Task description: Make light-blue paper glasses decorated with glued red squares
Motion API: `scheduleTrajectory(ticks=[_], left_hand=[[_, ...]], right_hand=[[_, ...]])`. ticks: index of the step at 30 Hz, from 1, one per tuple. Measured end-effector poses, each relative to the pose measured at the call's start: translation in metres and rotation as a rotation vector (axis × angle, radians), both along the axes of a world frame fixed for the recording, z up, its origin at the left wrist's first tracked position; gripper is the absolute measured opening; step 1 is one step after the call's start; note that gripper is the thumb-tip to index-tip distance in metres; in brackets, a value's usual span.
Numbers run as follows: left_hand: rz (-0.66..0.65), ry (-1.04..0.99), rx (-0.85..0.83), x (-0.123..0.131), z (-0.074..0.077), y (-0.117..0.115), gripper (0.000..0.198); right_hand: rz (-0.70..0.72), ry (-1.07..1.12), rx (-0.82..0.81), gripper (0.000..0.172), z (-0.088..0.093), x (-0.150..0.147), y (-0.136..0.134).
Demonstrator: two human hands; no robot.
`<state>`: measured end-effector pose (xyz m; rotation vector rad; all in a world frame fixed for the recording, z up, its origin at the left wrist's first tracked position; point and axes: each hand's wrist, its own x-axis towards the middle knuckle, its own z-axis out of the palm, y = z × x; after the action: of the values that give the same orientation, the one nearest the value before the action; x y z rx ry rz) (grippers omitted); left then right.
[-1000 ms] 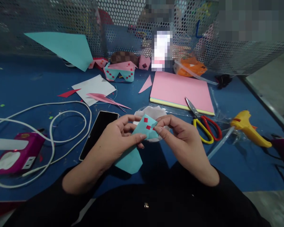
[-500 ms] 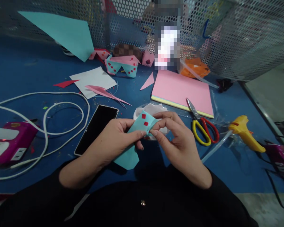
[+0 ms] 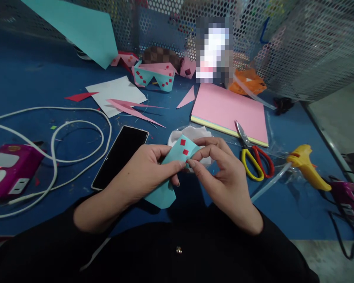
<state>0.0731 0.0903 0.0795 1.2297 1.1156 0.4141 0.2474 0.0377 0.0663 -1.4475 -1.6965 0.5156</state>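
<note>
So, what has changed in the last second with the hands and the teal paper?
The right hand closed in toward the left hand, its fingertips now beside the left thumb on the paper. Nothing was let go: both hands still pinch the paper. The phone, scissors and glue gun lie as before; only the view shifted.

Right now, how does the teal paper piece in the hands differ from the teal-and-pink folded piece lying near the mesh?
The teal paper piece is pinched between the left hand and right hand; the teal-and-pink folded piece lies untouched. The held one shows two red squares, the far one more, plus a pink top. Both are teal with red squares.
</note>
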Motion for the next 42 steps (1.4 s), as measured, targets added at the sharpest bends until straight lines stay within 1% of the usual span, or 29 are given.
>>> scheduleTrajectory(ticks=[4, 12, 15, 17, 19, 22, 26, 32, 37, 39, 42], left_hand=[[0.009, -0.005, -0.010, 0.0005, -0.0003, -0.0004, 0.017], [0.014, 0.011, 0.032, 0.0012, 0.0010, -0.0012, 0.017], [0.029, 0.011, 0.000, 0.0017, 0.0008, -0.0013, 0.016], [0.045, 0.009, -0.019, 0.0017, 0.0001, -0.0015, 0.017], [0.053, 0.003, -0.036, 0.0012, -0.0009, -0.0015, 0.018], [0.032, -0.028, -0.057, -0.0003, -0.0023, -0.0011, 0.018], [0.001, -0.079, -0.070, -0.0006, -0.0031, -0.0004, 0.018], [0.037, -0.048, -0.055, 0.0040, -0.0046, -0.0023, 0.015], [0.067, -0.072, -0.012, 0.0047, -0.0048, -0.0034, 0.014], [0.061, -0.077, -0.027, 0.0040, -0.0045, -0.0035, 0.016], [0.053, -0.098, -0.099, 0.0025, -0.0047, -0.0036, 0.022]], right_hand=[[-0.009, -0.012, 0.002, 0.009, -0.0010, 0.0001, -0.0002], [-0.032, -0.032, 0.001, 0.010, 0.0000, -0.0032, -0.0020], [-0.045, 0.108, -0.066, 0.008, 0.0021, -0.0018, -0.0026], [-0.057, 0.250, -0.125, 0.016, 0.0029, -0.0003, -0.0024], [-0.057, 0.327, -0.164, 0.020, 0.0031, 0.0009, -0.0018], [-0.050, 0.316, -0.176, 0.017, 0.0032, 0.0012, -0.0009], [-0.080, 0.307, -0.156, 0.016, 0.0042, -0.0003, -0.0003], [-0.058, 0.291, -0.151, 0.016, 0.0052, -0.0025, -0.0015], [-0.041, 0.313, -0.152, 0.019, 0.0044, -0.0030, -0.0024], [-0.049, 0.323, -0.159, 0.020, 0.0039, -0.0026, -0.0024], [-0.059, 0.355, -0.169, 0.020, 0.0032, -0.0023, -0.0021]])
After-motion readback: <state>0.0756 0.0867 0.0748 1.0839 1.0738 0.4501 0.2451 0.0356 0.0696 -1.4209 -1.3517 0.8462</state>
